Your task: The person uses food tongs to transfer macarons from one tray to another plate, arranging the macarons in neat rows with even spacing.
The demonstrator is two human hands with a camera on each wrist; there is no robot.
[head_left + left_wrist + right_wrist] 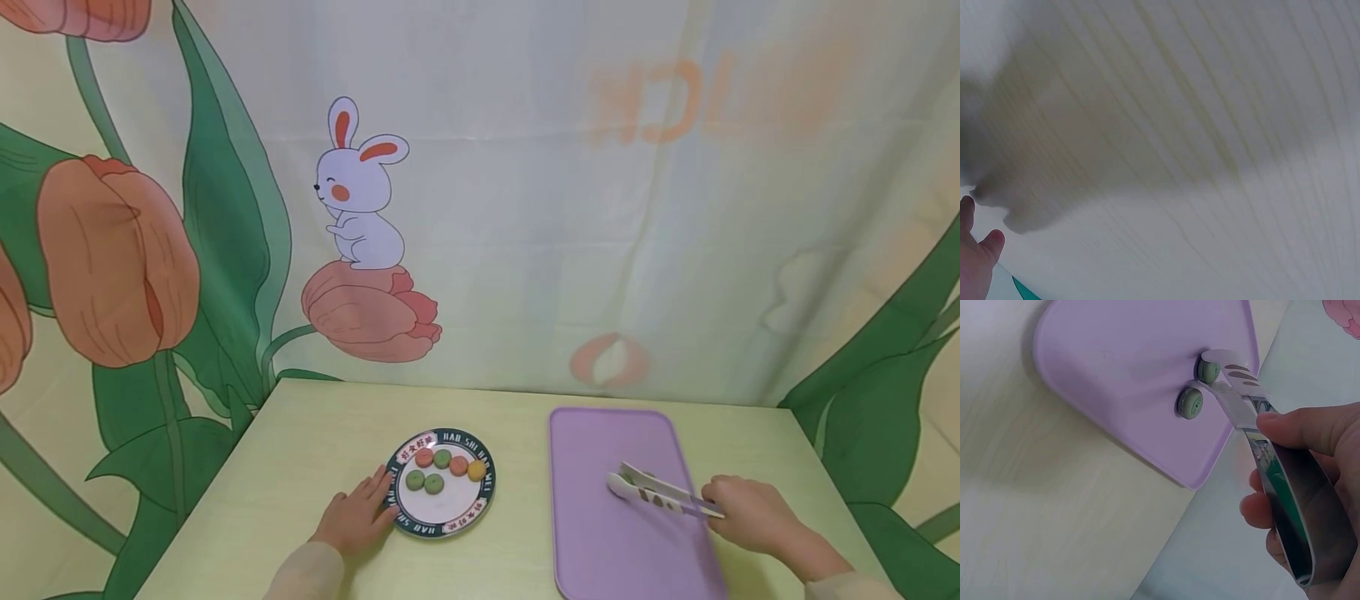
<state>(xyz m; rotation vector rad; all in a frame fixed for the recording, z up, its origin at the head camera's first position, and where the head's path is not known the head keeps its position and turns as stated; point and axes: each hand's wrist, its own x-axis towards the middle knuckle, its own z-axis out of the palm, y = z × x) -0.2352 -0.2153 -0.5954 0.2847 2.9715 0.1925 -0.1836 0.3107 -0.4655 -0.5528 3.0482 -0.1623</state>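
Observation:
My right hand (753,515) holds a pair of metal tongs (1325,519) with white slotted tips, its thumb and fingers curled round the handles. On the purple tray (600,550), the tips are on either side of a small round green macaron-like piece (1209,371). A second green piece (1190,403) lies just beside the tips. My left hand (356,512) rests with extended fingers at the left rim of a round plate (442,507) with a dark lettered border. Several small green, pink and yellow pieces (434,483) lie on the plate.
The plate and tray stand apart on a pale wood-grain table (517,500). Behind the table hangs a curtain (510,208) printed with tulips and a white rabbit.

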